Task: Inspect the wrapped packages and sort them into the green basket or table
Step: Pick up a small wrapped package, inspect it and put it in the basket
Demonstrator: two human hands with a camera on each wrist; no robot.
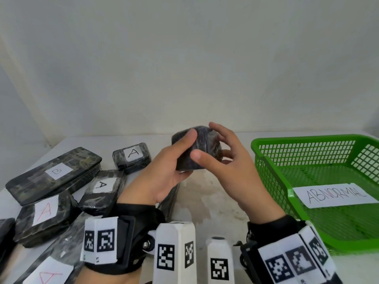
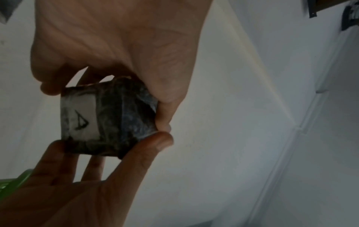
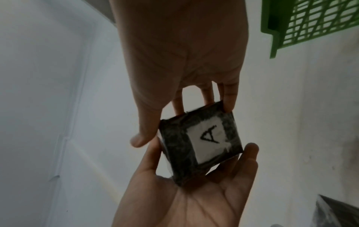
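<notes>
Two hands hold one small wrapped package (image 1: 198, 149) in the air, above the table (image 1: 213, 201) and between the pile on the left and the green basket (image 1: 272, 181) on the right. The left hand (image 1: 164, 169) cups it from below, with the thumb curled over its top. The right hand (image 1: 227, 158) pinches it with the thumb on the near face and the fingers spread on the far side. The package looks small, blocky and stiff, probably light. Its clear film is glossy, so it may slip; I would hold it by two opposite flat faces, not by the corners. A white label (image 3: 208, 138) with the letter A faces away from the person.

Several other dark wrapped packages (image 1: 55, 174), marked A or B, lie close together on the left. The basket carries a paper sign (image 1: 334, 194) reading ABNORMAL. Nothing stands between the hands and the basket, only its raised rim must be passed over.
</notes>
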